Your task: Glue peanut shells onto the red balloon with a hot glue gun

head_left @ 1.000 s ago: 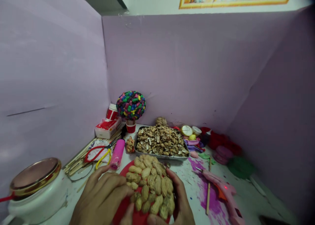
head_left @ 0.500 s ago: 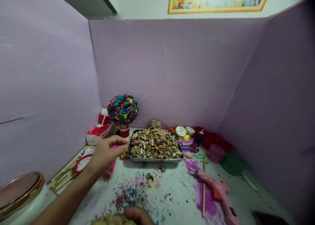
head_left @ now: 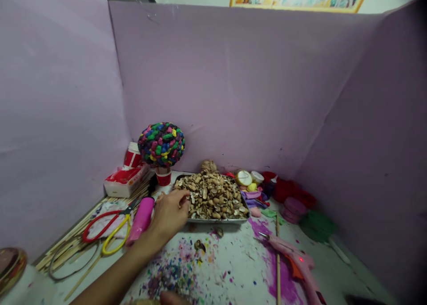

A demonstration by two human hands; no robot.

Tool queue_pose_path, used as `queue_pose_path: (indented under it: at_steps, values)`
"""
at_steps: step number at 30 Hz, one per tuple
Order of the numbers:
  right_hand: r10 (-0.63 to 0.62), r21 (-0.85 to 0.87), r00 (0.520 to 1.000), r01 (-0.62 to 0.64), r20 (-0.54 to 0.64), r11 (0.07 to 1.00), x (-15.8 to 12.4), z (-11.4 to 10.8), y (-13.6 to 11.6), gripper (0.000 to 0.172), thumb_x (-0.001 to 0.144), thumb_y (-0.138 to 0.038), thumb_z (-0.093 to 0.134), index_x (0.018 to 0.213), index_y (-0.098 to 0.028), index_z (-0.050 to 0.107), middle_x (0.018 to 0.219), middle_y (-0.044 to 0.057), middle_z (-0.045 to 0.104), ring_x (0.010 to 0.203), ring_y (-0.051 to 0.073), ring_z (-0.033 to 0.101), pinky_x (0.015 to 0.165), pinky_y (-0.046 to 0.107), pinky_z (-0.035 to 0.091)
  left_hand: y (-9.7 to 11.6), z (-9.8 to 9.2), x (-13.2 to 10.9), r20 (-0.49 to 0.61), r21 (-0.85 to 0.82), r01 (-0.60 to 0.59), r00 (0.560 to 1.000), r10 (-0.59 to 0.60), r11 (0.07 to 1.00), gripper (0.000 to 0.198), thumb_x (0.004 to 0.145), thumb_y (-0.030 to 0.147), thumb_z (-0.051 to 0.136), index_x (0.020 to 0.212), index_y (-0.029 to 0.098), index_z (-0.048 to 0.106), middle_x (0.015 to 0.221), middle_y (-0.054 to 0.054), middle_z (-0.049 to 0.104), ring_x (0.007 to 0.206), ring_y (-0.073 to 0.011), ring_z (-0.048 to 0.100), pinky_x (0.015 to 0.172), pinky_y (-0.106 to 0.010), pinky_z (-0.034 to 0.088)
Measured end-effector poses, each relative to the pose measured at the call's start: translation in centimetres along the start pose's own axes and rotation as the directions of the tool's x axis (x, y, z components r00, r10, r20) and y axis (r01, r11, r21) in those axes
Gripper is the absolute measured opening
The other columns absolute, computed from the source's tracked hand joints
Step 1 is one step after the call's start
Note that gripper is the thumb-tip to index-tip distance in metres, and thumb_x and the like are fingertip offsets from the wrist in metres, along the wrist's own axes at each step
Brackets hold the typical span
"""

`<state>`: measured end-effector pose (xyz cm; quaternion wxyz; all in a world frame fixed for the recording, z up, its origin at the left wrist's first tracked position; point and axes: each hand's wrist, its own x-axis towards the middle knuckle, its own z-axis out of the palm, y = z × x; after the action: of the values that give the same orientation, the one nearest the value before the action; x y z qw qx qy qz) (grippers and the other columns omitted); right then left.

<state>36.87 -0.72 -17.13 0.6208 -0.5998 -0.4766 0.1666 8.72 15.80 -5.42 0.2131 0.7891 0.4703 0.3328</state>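
My left hand reaches over the left front corner of a metal tray, its fingers bent and thumb and forefinger slightly apart. I see nothing between them. Heaped in the tray are brown nut shells, which look like peanut shells. At the bottom edge only part of my right hand shows, its thumb against a tan lumpy object that is mostly cut off. Two loose shell pieces lie in front of the tray.
Left: scissors, a pink roll, wooden sticks, a tissue pack and a multicoloured ball on a red cup. Right: a pink glue gun with a red light, a wooden stick, balloons and small tubs. Paint specks dot the white tabletop.
My left hand has moved right, from beside the tray to over its shells. The view has shifted, so the scissors show more fully and the tan object has mostly dropped out of frame.
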Motion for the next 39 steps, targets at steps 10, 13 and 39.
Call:
queue_pose_path:
  at_steps: [10,13,39]
  values:
    - [-0.057,-0.154,0.966,0.099,0.251,0.983,0.8,-1.7,1.9,0.046,0.072,-0.072,0.026,0.106,-0.054,0.052,0.118,-0.01,0.056,0.111,0.037,0.043,0.096,0.058,0.019,3.4,-0.3,-3.4,0.395,-0.274,0.195,0.916,-0.074,0.942,0.02,0.07,0.026,0.05,0.074,0.014,0.065,0.067,-0.001,0.064,0.066,-0.0165,0.056,0.061,-0.025,0.042]
    - [-0.079,-0.193,0.954,0.139,0.29,0.971,0.2,-1.5,1.9,0.051,0.073,-0.071,0.015,0.111,-0.053,0.044,0.123,-0.007,0.049,0.114,0.037,0.039,0.097,0.057,0.018,4.4,-0.2,-4.8,0.454,-0.257,0.182,0.89,-0.048,0.949,0.021,0.071,0.025,0.048,0.075,0.014,0.066,0.07,-0.002,0.066,0.069,-0.017,0.057,0.065,-0.025,0.042]
    - [0.282,-0.777,0.815,0.288,0.505,0.559,10.8,7.4,-10.6,0.03,0.085,-0.031,0.053,0.112,-0.018,0.053,0.11,0.007,0.059,0.093,0.02,0.06,0.078,0.041,0.049,2.8,-1.5,-6.6,0.572,-0.197,0.256,0.814,-0.102,0.946,0.026,0.072,0.032,0.045,0.076,0.015,0.063,0.07,-0.002,0.062,0.071,-0.0174,0.053,0.063,-0.024,0.038]
